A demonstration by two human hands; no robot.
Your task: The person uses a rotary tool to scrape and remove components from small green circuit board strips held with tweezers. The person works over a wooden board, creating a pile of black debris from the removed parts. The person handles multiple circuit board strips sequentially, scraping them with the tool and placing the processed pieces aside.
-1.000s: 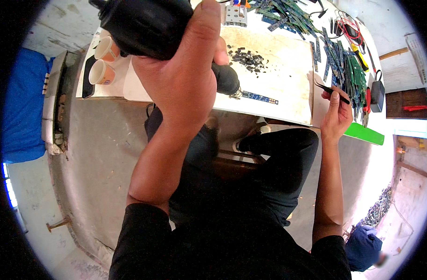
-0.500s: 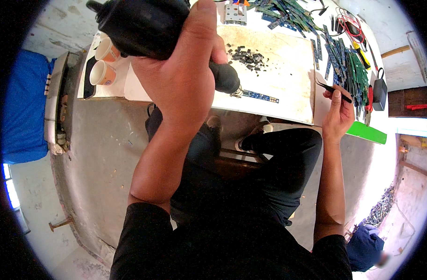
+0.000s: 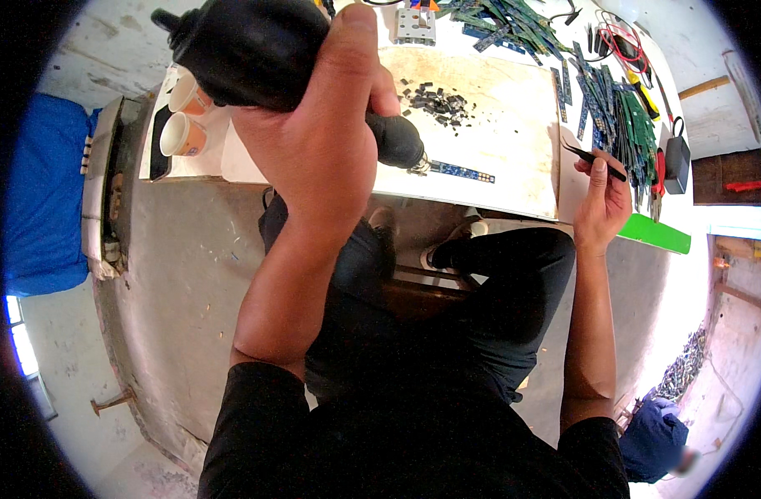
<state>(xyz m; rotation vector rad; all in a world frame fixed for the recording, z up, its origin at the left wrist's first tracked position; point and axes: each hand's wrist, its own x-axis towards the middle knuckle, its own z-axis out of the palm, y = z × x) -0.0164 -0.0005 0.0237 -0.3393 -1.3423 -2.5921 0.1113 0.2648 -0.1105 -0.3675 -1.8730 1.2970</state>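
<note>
My left hand is wrapped round the body of a black heat gun, held high and close to the camera. Its metal nozzle points at one end of a narrow blue circuit board strip near the table's front edge. The gun's tip hides that end, so I cannot tell whether they touch. In my right hand, pinched between thumb and fingers, are black curved tweezers. Their tips point up and left, apart from the strip. Small black chips lie scattered beyond the strip.
A worn board covers the middle of the white table. Piled circuit strips lie at the right, near pliers, a black adapter and a green piece. Two paper cups stand at the left, and a metal block at the back.
</note>
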